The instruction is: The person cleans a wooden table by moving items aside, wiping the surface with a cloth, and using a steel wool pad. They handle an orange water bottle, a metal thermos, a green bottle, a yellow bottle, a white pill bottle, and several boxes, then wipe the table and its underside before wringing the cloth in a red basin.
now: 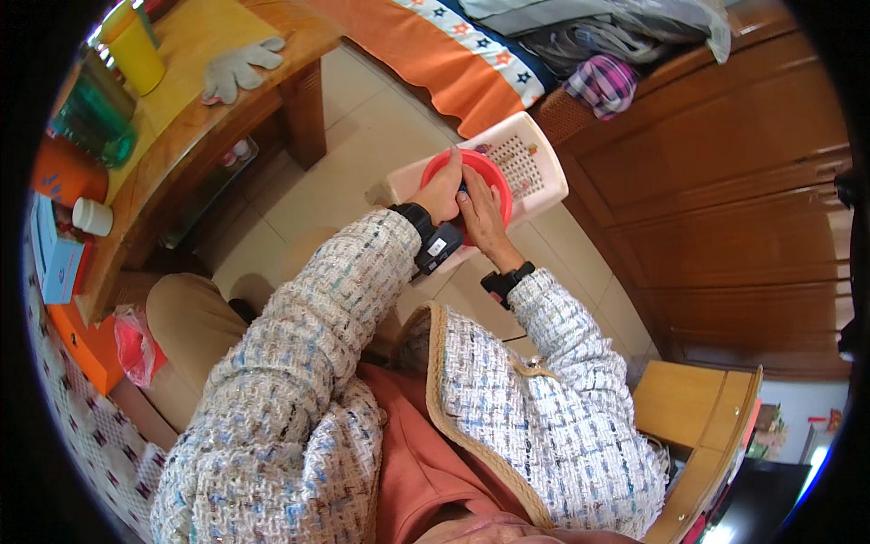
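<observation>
My left hand [443, 190] and my right hand [482, 212] are close together over a round red plastic basin [504, 178], fingers pointing away from me. Between them shows a bit of something small and dark blue [463, 186], mostly covered by the fingers. Whether either hand grips it is unclear. Beneath the basin is a pale plastic basket [554, 178] with a perforated bottom. My hands and forearms hide much of the basin's inside. Each wrist wears a black strap; a black box-shaped device [440, 249] sits at the left one.
At left, a wooden table [197, 129] bears a grey work glove [243, 69], a yellow cup [134, 54], a green bottle [95, 122] and a white jar [93, 216]. A bed with an orange cover [414, 54] lies ahead. Wooden cabinets [714, 204] stand at right.
</observation>
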`<control>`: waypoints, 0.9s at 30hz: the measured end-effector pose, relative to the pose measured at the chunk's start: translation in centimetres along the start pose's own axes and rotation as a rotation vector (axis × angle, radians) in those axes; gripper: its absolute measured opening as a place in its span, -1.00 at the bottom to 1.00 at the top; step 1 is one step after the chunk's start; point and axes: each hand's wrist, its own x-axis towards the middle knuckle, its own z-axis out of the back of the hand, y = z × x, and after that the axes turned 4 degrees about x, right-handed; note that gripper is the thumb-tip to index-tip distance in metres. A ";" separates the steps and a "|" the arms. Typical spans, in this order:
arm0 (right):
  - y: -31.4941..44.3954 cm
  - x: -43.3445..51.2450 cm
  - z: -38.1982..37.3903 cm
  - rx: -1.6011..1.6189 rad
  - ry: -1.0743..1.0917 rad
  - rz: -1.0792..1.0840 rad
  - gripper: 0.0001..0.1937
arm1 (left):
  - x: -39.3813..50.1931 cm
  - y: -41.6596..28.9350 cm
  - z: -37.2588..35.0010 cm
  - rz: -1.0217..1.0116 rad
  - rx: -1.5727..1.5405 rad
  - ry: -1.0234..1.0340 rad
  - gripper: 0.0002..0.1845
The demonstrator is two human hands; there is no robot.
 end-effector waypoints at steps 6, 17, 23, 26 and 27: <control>0.9 0.3 1.8 0.045 -0.063 0.072 -0.60 | 2.0 0.7 -1.0 0.023 0.088 -0.126 -0.35; -0.8 0.9 0.6 0.144 -0.051 0.066 -0.68 | 4.0 1.6 -0.2 0.026 0.099 -0.238 -0.40; -0.2 1.8 2.2 0.452 -0.206 -0.178 -0.68 | 1.5 0.1 -1.8 0.116 0.099 -0.027 -0.25; 0.3 2.3 2.2 0.583 -0.402 -0.183 -0.68 | 0.6 0.7 -2.5 0.032 -0.007 0.018 -0.24; 0.4 2.3 2.2 0.434 -0.362 -0.177 -0.67 | 0.5 0.9 -2.7 -0.004 -0.108 0.052 -0.26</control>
